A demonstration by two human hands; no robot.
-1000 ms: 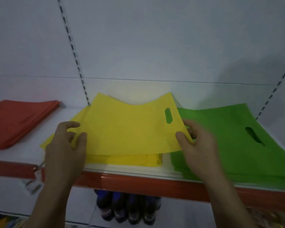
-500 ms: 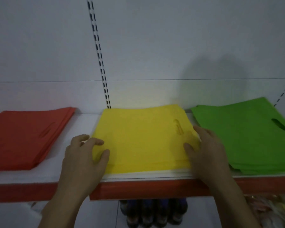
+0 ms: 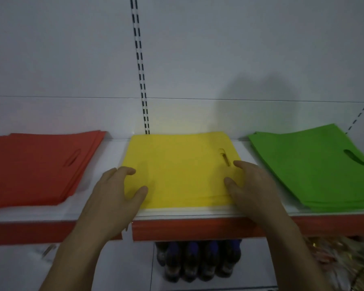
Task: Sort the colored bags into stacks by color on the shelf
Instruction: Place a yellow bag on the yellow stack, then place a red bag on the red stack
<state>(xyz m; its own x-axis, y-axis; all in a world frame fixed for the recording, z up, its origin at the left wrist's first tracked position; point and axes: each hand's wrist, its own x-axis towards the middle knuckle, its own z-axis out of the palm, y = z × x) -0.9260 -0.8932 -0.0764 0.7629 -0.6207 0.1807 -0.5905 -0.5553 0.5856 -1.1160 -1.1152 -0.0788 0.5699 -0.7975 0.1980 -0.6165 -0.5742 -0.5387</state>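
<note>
White-panelled shop wall behind, slotted upright (image 3: 140, 66) down its middle; below it, white shelf with red front lip (image 3: 197, 216). Three piles on it, well apart: flat red fabric bags (image 3: 34, 164) at left, flat yellow fabric bags with slit handles (image 3: 181, 175) in the middle, flat green ones (image 3: 315, 169) at right. A second ago, top yellow bag (image 3: 176, 152) lifted and bowed between both hands; now laid flat on its pile. Left hand (image 3: 113, 198) on the pile's near left corner, right hand (image 3: 254, 190) on its near right edge beside the handle slot: fingers of both loosely spread, pressing lightly, gripping nothing. Probably one more yellow bag sorted; no stray bags in sight, so sorting likely close to finished. Dark bottles (image 3: 197, 261) under the shelf.
</note>
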